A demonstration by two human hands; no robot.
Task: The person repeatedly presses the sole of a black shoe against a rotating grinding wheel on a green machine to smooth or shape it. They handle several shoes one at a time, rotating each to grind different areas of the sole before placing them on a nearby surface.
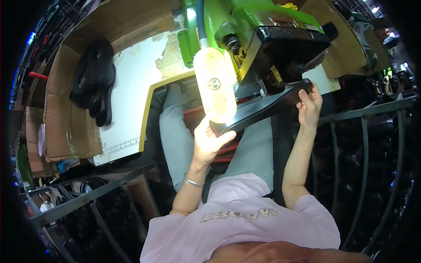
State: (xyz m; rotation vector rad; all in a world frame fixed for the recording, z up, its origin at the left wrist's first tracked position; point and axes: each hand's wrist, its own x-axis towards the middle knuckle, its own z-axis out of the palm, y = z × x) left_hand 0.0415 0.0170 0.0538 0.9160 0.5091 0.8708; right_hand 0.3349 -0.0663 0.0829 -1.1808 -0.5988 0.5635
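Note:
A long black shoe sole (263, 108) is held crosswise above my lap, under the front of a green machine (272, 17). My left hand (210, 143) is closed on its left end, thumb on the near edge and the fingers partly hidden. My right hand (309, 104) grips the other end, slightly farther from me. The sole's far edge lies close below the machine's black head (285, 52); whether they touch I cannot tell. A glowing oval lamp (215, 83) hangs just beyond my left hand and covers part of the sole.
Several black soles or shoes (94, 83) lie piled on the white tabletop (131, 87) at the left, beside cardboard walls (72, 101). Metal racks (87, 197) stand at my left, and another rack (364, 114) at my right. A red stool (226, 151) shows between my legs.

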